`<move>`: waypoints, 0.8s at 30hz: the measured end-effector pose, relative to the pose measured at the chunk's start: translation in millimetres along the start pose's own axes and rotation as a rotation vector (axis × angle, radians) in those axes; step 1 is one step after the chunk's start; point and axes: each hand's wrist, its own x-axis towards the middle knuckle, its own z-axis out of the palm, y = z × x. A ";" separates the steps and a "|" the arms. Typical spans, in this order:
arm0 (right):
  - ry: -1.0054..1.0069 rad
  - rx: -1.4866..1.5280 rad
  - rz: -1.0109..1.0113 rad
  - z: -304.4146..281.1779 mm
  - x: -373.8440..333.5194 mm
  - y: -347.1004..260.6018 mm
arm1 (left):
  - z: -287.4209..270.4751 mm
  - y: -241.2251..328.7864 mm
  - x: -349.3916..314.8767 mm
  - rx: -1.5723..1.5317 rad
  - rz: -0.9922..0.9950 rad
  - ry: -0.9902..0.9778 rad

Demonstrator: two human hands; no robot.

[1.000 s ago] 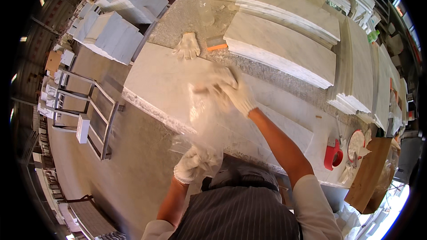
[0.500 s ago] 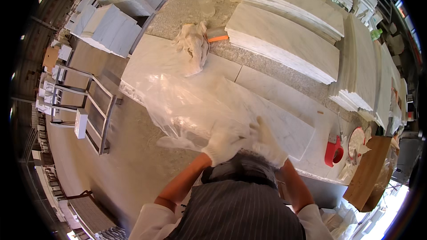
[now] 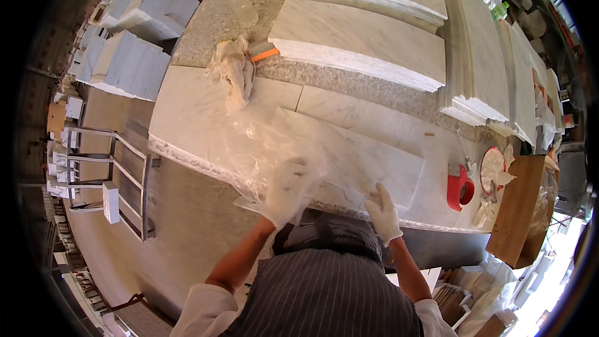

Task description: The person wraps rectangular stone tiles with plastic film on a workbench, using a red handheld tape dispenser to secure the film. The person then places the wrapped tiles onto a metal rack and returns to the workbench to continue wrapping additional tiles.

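Observation:
A clear plastic bag (image 3: 256, 140) lies crumpled over the left end of a white, grey-veined marble tile (image 3: 374, 159). My left hand (image 3: 288, 188), in a white glove, is closed on the bag's near part at the table edge. My right hand (image 3: 383, 213), gloved too, rests by the tile's near edge with its fingers apart and nothing in them. The tile lies at a slant on larger marble slabs (image 3: 181, 109), and its left end shows only dimly through the plastic.
A rag (image 3: 232, 68) and an orange-edged tool (image 3: 264, 53) lie beyond the bag. Stacked marble tiles (image 3: 362, 37) stand farther back. To the right are a red tape dispenser (image 3: 459, 188), a round red-rimmed container (image 3: 492, 168) and a cardboard box (image 3: 519, 209). A metal cart (image 3: 128, 181) stands at left.
My left hand has moved left, drawing the plastic off much of the tile. My right hand has come away from the plastic and lies apart. The whole view has shifted a little.

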 end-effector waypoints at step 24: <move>-0.821 0.409 -0.151 108.7 26.5 -94.3 | 1.9 43.7 33.4 -1.067 -0.217 0.031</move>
